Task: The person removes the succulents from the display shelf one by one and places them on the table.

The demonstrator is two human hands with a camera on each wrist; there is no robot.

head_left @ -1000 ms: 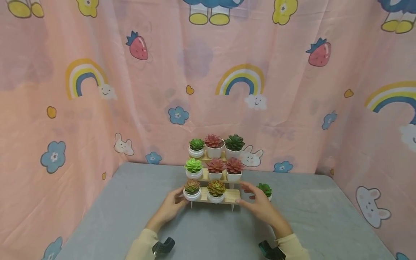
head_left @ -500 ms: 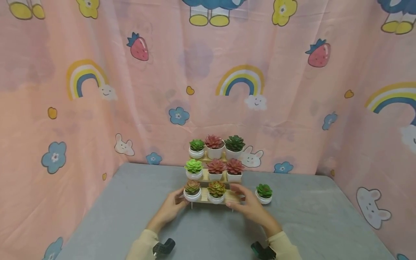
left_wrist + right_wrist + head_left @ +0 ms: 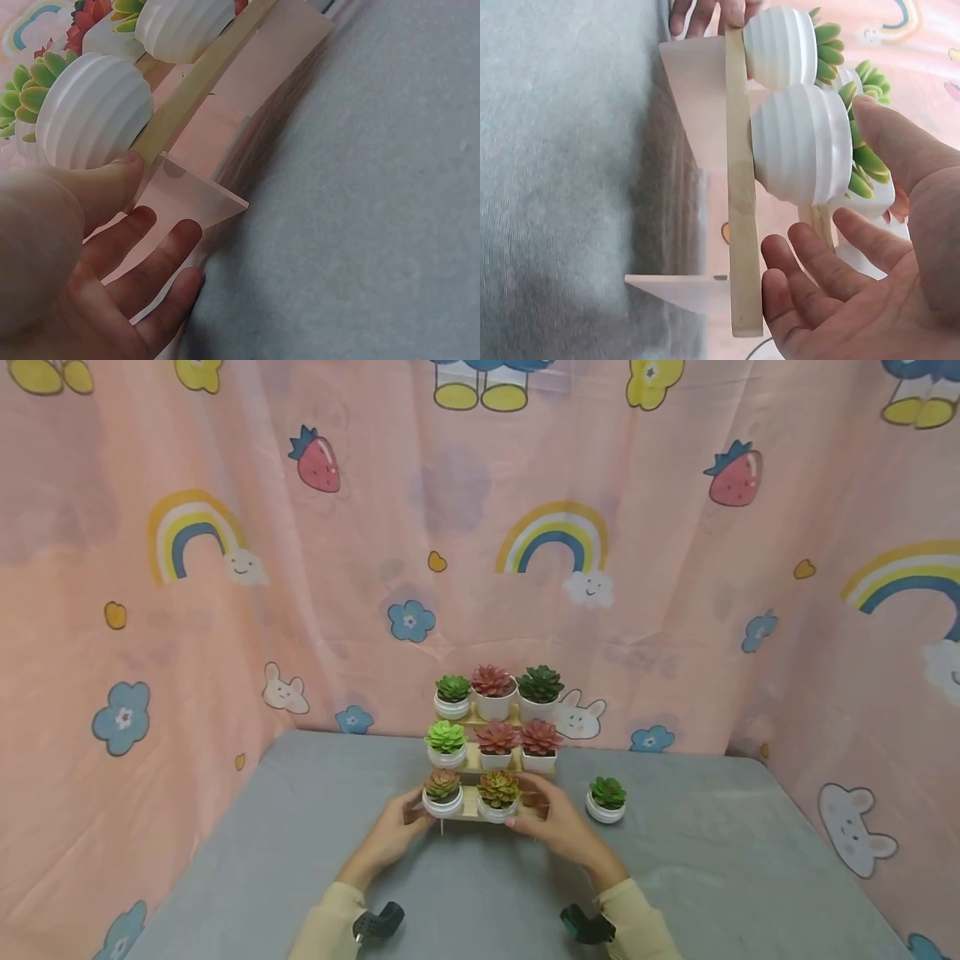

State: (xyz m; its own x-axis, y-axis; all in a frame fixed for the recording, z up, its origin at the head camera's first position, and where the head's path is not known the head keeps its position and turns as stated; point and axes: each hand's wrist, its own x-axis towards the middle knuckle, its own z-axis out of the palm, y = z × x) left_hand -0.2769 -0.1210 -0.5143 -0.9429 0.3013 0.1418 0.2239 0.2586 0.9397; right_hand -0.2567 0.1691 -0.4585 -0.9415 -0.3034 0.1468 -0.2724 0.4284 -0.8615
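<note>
grey tabletop (image 3: 712,852) across lower frame: right hand (image 3: 558,822) shifted left, away from loose green succulent (image 3: 606,802), fingers unclenched beside front yellow succulent (image 3: 497,802), lower centre, leaving the loose one off the tiered stand (image 3: 471,805); left hand (image 3: 393,827) at its left end, grip unclear.

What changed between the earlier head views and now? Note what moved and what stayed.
The right hand moved left along the lowest shelf, from its right end to the yellowish succulent, uncovering the loose green plant. No new grip is plain. The left hand stayed at the left end; the other plants kept their places.
</note>
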